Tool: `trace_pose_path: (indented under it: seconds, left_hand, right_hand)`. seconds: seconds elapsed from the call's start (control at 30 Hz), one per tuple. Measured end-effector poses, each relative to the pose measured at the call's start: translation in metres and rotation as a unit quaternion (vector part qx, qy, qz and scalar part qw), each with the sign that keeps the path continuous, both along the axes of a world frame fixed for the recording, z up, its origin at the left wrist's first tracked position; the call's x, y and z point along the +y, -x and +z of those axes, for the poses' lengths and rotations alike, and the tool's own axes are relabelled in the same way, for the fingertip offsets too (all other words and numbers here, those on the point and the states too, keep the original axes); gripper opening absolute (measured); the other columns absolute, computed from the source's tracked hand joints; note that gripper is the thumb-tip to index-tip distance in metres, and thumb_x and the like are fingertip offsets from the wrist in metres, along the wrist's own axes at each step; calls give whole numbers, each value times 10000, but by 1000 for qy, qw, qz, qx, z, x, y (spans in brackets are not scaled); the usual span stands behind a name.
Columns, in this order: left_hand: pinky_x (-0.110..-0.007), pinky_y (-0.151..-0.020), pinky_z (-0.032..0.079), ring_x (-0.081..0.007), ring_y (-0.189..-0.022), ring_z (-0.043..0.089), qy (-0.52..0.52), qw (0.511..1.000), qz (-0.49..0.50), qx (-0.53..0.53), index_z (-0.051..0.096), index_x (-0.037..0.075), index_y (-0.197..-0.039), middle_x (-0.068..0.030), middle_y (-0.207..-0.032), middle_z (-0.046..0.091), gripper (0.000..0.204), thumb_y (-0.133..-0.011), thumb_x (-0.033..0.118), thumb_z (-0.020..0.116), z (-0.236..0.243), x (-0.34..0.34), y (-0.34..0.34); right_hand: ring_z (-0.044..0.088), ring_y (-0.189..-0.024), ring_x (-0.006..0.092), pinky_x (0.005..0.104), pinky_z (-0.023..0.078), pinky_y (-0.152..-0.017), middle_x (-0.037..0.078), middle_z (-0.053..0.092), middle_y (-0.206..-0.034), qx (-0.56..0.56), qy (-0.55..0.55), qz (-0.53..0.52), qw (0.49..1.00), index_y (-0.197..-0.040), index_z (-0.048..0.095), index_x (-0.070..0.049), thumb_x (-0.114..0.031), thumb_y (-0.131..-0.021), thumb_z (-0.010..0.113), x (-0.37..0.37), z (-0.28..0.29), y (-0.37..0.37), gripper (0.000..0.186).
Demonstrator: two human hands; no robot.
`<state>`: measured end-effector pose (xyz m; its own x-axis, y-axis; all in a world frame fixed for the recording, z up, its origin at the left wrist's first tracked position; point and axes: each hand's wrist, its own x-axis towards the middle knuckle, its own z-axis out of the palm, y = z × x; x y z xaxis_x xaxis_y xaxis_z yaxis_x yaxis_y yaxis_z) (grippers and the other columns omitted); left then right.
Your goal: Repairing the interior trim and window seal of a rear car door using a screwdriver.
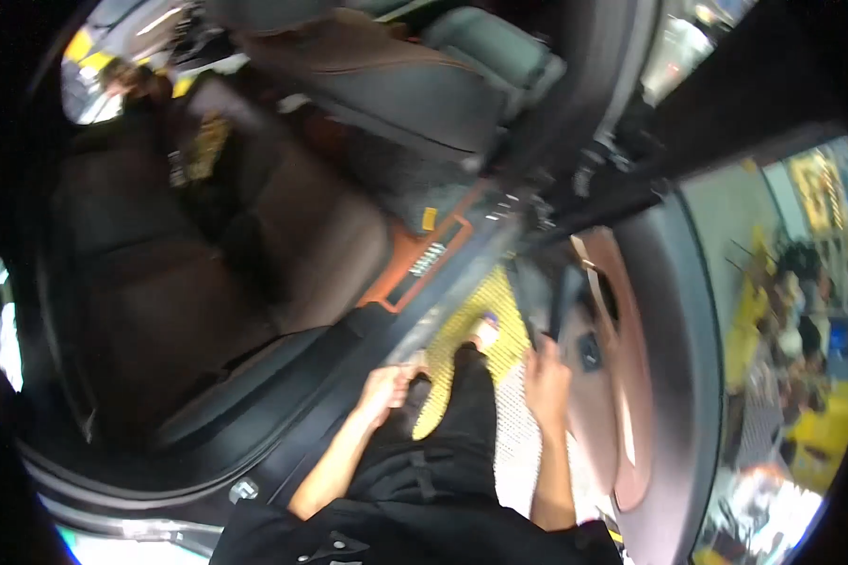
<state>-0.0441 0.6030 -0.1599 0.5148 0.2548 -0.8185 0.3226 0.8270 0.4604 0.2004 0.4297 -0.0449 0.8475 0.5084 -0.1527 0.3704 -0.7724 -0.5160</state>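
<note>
My left hand [383, 394] is closed beside the door sill [424, 325] of a car. A dark shape lies at its fingers; blur hides what they grip. My right hand [546, 377] is wrapped around the lower end of a dark elongated object [565, 303], which points up and away between the sill and the opened door. Its exact kind is too smeared to make out. Beside that hand is the brownish-pink inner panel [624, 395] of the door.
Dark brown seats [320, 207] fill the car on the left, and an orange trim piece [386, 273] edges the sill. I stand over yellow, textured flooring [457, 348]. Beyond the door window is a blurred workshop, with a person [127, 80] past the far side of the car.
</note>
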Motion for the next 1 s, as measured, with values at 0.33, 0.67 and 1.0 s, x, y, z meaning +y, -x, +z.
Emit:
trace_pose_path:
  seconds: [0.33,0.67,1.0]
  left_hand:
    - [-222,-457,282,-40,-525,338,-86,995,-41,-20,539,150,-804,94,-658,397,360,-1056,405,505,-14,-4,-13]
    - [-298,-704,509,-134,-819,596,-164,984,-63,21,637,29,-1269,-32,-941,630,362,-950,68,471,-51,-30,5]
    - [-339,-826,513,-191,-882,611,-424,881,-152,-146,658,58,-1235,-59,-1017,649,303,-1013,49,452,-35,-62,4]
  right_hand:
    - [707,-951,464,500,529,-841,345,701,-981,50,20,9,999,-1270,607,62,-127,-880,735,-5,-36,-35,452]
    - [561,-604,160,352,479,-613,92,622,-653,207,-64,20,976,-904,691,58,-271,-937,716,8,-41,8,332]
    - [403,-524,65,276,327,-478,-15,482,-617,364,-276,-27,889,-967,675,17,-302,-1104,486,40,-34,52,395]
